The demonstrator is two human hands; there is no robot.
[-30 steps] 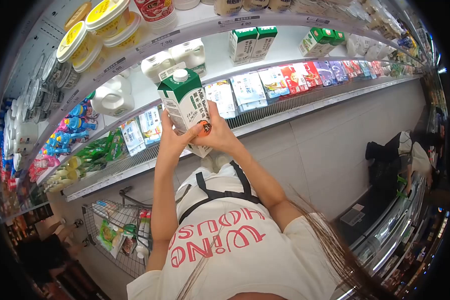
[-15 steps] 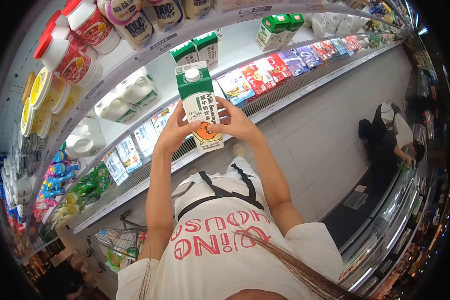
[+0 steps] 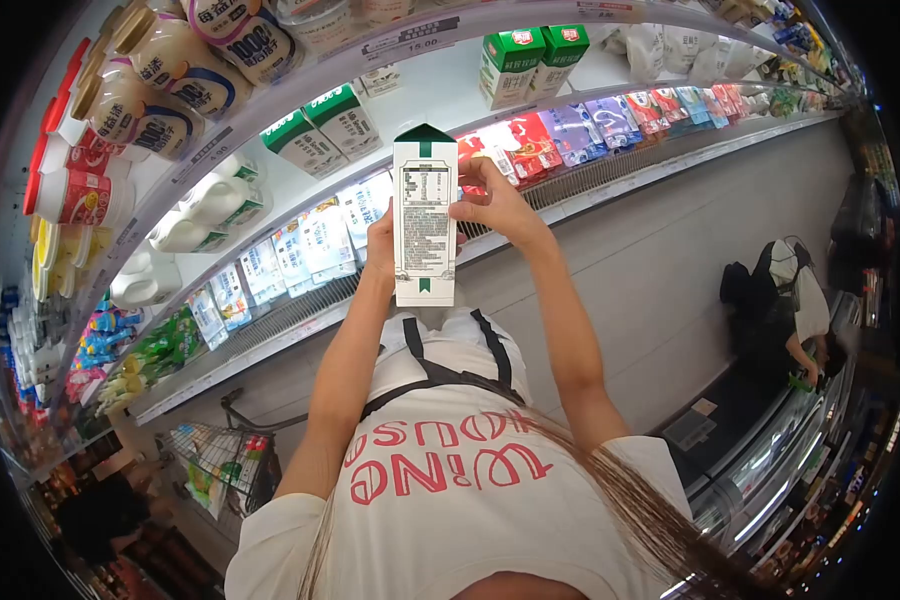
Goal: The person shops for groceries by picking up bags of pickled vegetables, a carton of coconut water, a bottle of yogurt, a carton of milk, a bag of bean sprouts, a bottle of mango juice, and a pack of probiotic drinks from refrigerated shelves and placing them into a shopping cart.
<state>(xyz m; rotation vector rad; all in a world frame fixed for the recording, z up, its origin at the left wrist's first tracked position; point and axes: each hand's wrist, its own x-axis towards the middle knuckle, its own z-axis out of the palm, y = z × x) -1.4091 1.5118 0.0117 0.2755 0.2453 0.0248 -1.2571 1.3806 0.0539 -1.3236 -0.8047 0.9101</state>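
A white carton with a green top [image 3: 425, 225] stands upright in front of me, its side panel of small print facing the camera. My left hand [image 3: 382, 245] holds it from the left, with most of its fingers hidden behind the carton. On the right, my right hand [image 3: 495, 200] has its thumb against the carton's edge and its fingers bent beside it. Behind, on the chilled shelf, lie similar green and white cartons [image 3: 322, 130].
Shelves hold white jugs [image 3: 210, 205], bottles [image 3: 185, 70], green cartons [image 3: 532, 62] and colourful packs [image 3: 590, 125]. A wire cart [image 3: 220, 455] is at the lower left. One person [image 3: 795, 300] is at the right, another [image 3: 110, 520] at the lower left.
The carton has been turned from its front to its printed side. My right hand has shifted up and outward along its edge. The view has moved relative to the shelves.
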